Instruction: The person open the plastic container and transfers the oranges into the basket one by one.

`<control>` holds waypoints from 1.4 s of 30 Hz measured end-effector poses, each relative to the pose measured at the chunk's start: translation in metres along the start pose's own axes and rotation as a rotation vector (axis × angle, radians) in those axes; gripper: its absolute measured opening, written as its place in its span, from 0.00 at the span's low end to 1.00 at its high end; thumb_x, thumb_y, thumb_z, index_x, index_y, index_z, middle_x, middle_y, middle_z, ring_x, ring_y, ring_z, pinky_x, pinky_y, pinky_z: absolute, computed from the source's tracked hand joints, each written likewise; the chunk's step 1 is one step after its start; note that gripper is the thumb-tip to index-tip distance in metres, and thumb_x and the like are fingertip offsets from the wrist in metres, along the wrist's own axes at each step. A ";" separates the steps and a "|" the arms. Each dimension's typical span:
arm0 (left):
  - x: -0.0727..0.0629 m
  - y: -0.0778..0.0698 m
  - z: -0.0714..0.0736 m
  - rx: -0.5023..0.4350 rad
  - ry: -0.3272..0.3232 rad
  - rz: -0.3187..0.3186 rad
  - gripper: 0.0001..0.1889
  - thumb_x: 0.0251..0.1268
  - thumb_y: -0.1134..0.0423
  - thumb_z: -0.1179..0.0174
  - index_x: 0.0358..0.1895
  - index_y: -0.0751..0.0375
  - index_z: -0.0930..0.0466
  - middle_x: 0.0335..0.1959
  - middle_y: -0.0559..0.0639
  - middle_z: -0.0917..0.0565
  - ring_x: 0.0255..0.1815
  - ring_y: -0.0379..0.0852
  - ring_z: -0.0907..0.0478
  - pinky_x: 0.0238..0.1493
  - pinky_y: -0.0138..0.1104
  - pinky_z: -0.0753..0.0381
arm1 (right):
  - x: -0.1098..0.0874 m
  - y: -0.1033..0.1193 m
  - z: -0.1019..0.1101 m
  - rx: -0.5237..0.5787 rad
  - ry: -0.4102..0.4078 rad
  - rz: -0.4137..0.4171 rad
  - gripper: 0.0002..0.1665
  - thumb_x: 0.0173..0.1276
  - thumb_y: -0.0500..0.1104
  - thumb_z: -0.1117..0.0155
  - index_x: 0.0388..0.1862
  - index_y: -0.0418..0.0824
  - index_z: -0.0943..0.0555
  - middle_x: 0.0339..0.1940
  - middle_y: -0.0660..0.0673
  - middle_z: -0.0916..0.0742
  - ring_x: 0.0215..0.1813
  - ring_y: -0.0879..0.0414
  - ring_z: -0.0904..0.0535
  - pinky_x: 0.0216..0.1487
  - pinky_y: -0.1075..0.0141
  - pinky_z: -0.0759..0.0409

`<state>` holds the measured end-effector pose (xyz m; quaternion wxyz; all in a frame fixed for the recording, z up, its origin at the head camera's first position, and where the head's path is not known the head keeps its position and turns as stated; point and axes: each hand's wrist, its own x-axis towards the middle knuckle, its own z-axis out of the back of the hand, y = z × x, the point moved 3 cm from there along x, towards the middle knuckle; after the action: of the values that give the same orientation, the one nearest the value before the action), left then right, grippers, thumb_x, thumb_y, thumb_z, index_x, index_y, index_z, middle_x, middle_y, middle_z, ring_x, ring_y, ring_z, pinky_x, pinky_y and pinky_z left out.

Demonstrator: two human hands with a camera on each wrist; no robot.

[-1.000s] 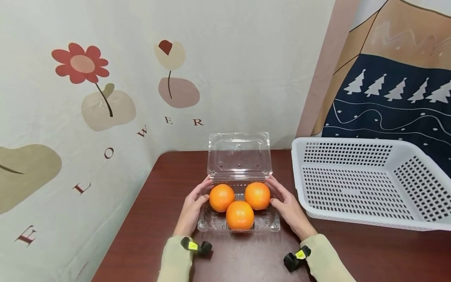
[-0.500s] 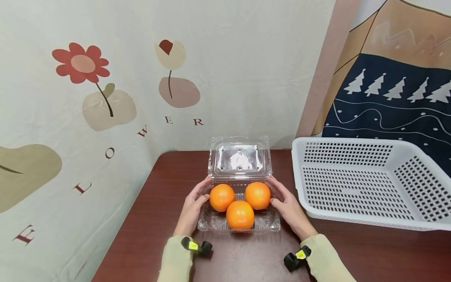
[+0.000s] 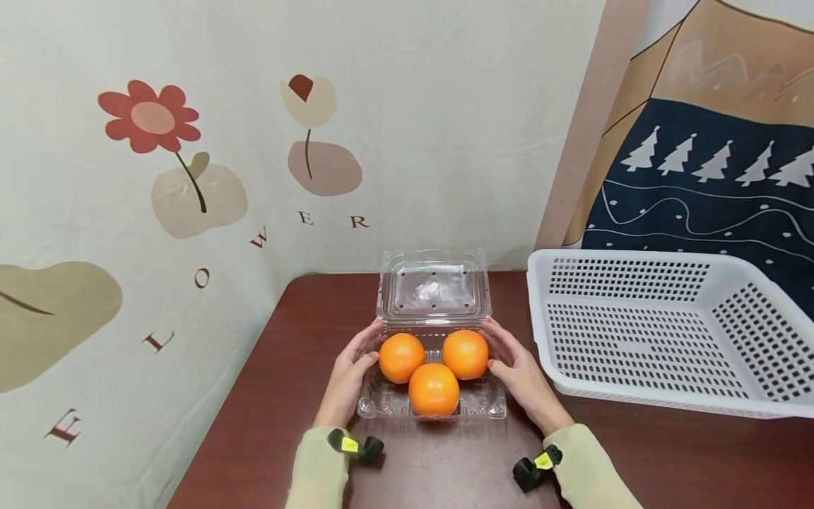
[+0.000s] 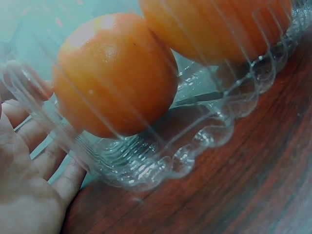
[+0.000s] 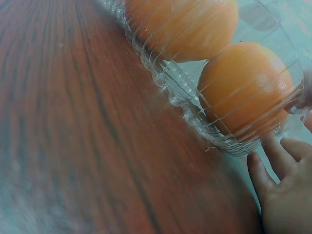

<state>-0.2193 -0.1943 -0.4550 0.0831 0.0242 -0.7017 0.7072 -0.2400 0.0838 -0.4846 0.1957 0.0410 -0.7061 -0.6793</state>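
Note:
A clear plastic clamshell box [image 3: 386, 401] sits on the table with its lid [image 3: 435, 288] raised and leaning back. In it lie three oranges: one at the back left [image 3: 401, 358], one at the back right [image 3: 466, 355] and one in front [image 3: 434, 390]. My left hand [image 3: 348, 366] grips the box's left side, thumb over the rim beside an orange [image 4: 114, 75] and fingers outside the wall. On the right side my right hand [image 3: 520, 369] holds the box the same way, its fingertips close to the ribbed wall in the right wrist view.
A white perforated plastic basket [image 3: 636, 346] stands to the right on the dark red wooden table [image 3: 267, 424]. Behind the table hangs a pale cloth [image 3: 445, 141] printed with flowers and letters. Each sleeve has a black wrist camera strapped on.
The box's lid has tipped a little further back, so its top edge sits lower. Both hands and the oranges have kept their places.

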 end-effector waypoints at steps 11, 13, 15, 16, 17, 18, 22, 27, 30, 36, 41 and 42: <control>-0.001 0.001 -0.001 -0.035 0.010 -0.011 0.25 0.63 0.73 0.53 0.65 0.63 0.41 0.65 0.55 0.38 0.63 0.54 0.40 0.56 0.28 0.34 | 0.000 0.001 0.001 0.006 0.019 0.042 0.37 0.57 0.25 0.51 0.67 0.42 0.41 0.71 0.47 0.45 0.67 0.48 0.43 0.56 0.75 0.36; -0.001 0.001 -0.001 -0.030 0.007 -0.009 0.25 0.63 0.73 0.53 0.65 0.63 0.41 0.65 0.55 0.38 0.63 0.54 0.39 0.55 0.28 0.34 | 0.000 0.001 0.001 0.010 0.016 0.038 0.37 0.57 0.25 0.51 0.67 0.43 0.40 0.71 0.48 0.45 0.67 0.49 0.42 0.56 0.75 0.35; -0.001 0.000 -0.001 -0.025 0.004 -0.007 0.25 0.63 0.73 0.53 0.65 0.64 0.41 0.65 0.55 0.38 0.63 0.54 0.39 0.55 0.28 0.33 | 0.000 0.001 0.000 0.016 0.013 0.036 0.37 0.57 0.24 0.51 0.66 0.43 0.40 0.71 0.48 0.45 0.67 0.49 0.42 0.56 0.75 0.36; -0.001 0.000 -0.001 -0.024 0.003 -0.008 0.25 0.63 0.73 0.53 0.65 0.64 0.41 0.65 0.55 0.38 0.63 0.54 0.39 0.55 0.28 0.33 | 0.000 0.000 0.000 0.017 0.012 0.034 0.37 0.57 0.24 0.51 0.66 0.42 0.40 0.71 0.48 0.44 0.67 0.49 0.42 0.56 0.75 0.36; -0.001 0.000 -0.001 -0.023 0.003 -0.009 0.25 0.63 0.73 0.53 0.65 0.64 0.41 0.65 0.56 0.38 0.63 0.54 0.39 0.55 0.28 0.33 | 0.000 0.000 0.000 0.016 0.010 0.031 0.37 0.57 0.24 0.51 0.66 0.43 0.39 0.71 0.48 0.44 0.67 0.49 0.42 0.56 0.75 0.36; -0.001 0.000 -0.001 -0.024 0.003 -0.010 0.25 0.63 0.73 0.53 0.65 0.64 0.41 0.65 0.56 0.38 0.63 0.54 0.39 0.55 0.28 0.33 | 0.000 0.000 0.000 0.014 0.008 0.030 0.37 0.57 0.24 0.51 0.66 0.43 0.39 0.71 0.48 0.44 0.67 0.50 0.42 0.56 0.75 0.36; 0.000 0.003 0.000 -0.028 0.002 -0.021 0.25 0.63 0.72 0.52 0.65 0.62 0.41 0.65 0.56 0.38 0.63 0.53 0.39 0.55 0.28 0.33 | -0.001 0.001 0.000 0.000 0.011 0.029 0.37 0.57 0.25 0.51 0.67 0.43 0.40 0.71 0.48 0.44 0.67 0.51 0.42 0.57 0.74 0.37; 0.002 0.015 0.004 -0.032 -0.008 -0.022 0.25 0.63 0.69 0.49 0.65 0.56 0.39 0.65 0.52 0.37 0.62 0.48 0.37 0.55 0.28 0.34 | -0.001 0.001 0.000 0.010 0.016 0.027 0.37 0.57 0.26 0.51 0.67 0.42 0.41 0.71 0.48 0.45 0.67 0.51 0.42 0.57 0.73 0.37; 0.004 0.021 0.006 -0.031 -0.008 -0.032 0.26 0.63 0.67 0.48 0.65 0.54 0.40 0.65 0.51 0.37 0.62 0.48 0.37 0.56 0.28 0.34 | -0.001 0.000 0.000 0.021 0.019 0.031 0.37 0.57 0.25 0.51 0.67 0.42 0.41 0.71 0.48 0.45 0.67 0.50 0.42 0.57 0.74 0.36; 0.005 0.024 0.006 -0.045 -0.009 -0.042 0.26 0.62 0.66 0.48 0.65 0.53 0.40 0.64 0.51 0.37 0.62 0.48 0.37 0.56 0.29 0.34 | -0.001 0.000 0.000 0.032 0.009 0.033 0.37 0.57 0.24 0.51 0.66 0.42 0.40 0.71 0.47 0.44 0.67 0.50 0.42 0.57 0.75 0.36; 0.005 0.022 0.007 -0.037 0.000 -0.037 0.27 0.63 0.65 0.48 0.65 0.54 0.41 0.65 0.50 0.37 0.62 0.48 0.37 0.57 0.29 0.35 | 0.000 0.001 0.000 0.038 0.016 0.049 0.36 0.57 0.24 0.51 0.66 0.41 0.40 0.71 0.45 0.45 0.67 0.48 0.42 0.57 0.74 0.36; 0.005 0.022 0.007 -0.034 -0.001 -0.036 0.26 0.63 0.65 0.48 0.65 0.53 0.41 0.65 0.50 0.37 0.62 0.47 0.37 0.57 0.29 0.35 | 0.000 0.002 0.000 0.037 0.016 0.051 0.36 0.57 0.24 0.51 0.66 0.41 0.40 0.71 0.45 0.45 0.67 0.47 0.43 0.57 0.74 0.36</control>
<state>-0.2283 -0.2005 -0.4756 0.0959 0.0357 -0.7130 0.6936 -0.2397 0.0840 -0.4830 0.2177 0.0322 -0.7178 -0.6605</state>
